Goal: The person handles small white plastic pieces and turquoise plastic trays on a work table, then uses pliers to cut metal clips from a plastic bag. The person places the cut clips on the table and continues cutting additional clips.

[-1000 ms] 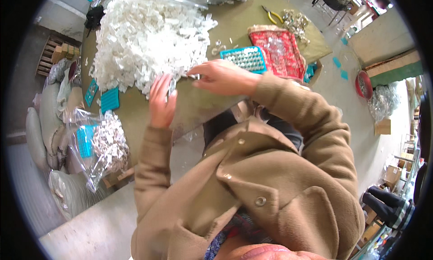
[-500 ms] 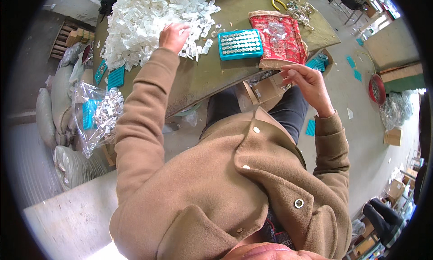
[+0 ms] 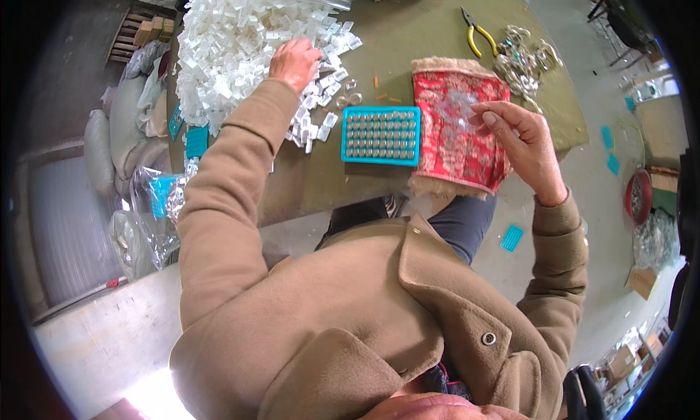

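My left hand [image 3: 294,61] reaches into a big heap of small clear plastic pieces [image 3: 233,48] on the olive table [image 3: 408,26], fingers curled down among them. My right hand [image 3: 514,139] is raised over a red patterned cloth [image 3: 456,132] and pinches a small clear plastic piece [image 3: 461,106] between thumb and fingertips. Between the two hands lies a blue tray [image 3: 381,135] filled with rows of small round silver parts. Loose clear pieces are scattered beside the tray.
Yellow-handled pliers [image 3: 472,35] and a pile of clear parts [image 3: 521,55] lie at the table's far right. Clear bags with blue trays [image 3: 157,201] and sacks [image 3: 102,139] sit on the floor to the left. A red bowl [image 3: 638,197] is at the right.
My left hand has moved from the table edge up into the heap of clear pieces. My right hand swung away to the right and rose over the red cloth, holding a small clear piece.
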Action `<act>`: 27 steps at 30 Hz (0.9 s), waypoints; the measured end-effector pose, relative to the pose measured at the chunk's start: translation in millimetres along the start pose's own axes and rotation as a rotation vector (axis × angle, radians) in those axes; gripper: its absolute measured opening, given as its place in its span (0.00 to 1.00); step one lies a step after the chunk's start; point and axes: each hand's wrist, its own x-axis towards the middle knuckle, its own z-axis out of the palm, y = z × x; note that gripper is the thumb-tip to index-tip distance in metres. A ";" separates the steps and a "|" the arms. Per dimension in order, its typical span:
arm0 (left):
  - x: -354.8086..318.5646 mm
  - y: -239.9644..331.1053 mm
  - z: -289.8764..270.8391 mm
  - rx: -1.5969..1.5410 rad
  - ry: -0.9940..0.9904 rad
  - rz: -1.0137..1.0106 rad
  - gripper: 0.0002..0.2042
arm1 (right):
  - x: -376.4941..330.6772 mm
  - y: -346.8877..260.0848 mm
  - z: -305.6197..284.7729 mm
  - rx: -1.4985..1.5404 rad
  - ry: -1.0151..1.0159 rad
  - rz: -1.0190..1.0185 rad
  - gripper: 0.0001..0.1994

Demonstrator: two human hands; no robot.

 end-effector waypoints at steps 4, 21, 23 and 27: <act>11.3 -15.3 -8.1 -0.234 0.035 -0.053 0.07 | 76.2 -5.7 -27.4 -0.190 -0.140 -0.065 0.10; 27.3 -14.6 -68.5 -2.051 -0.229 -0.870 0.07 | 189.1 -32.2 43.8 0.029 -0.390 0.088 0.13; 22.3 -4.7 -68.4 -2.037 -0.163 -0.966 0.06 | 180.8 -30.2 51.0 0.143 -0.361 0.231 0.13; 8.5 7.3 -65.7 -2.029 -0.128 -1.059 0.05 | 166.8 -21.1 66.6 0.095 -0.277 0.338 0.13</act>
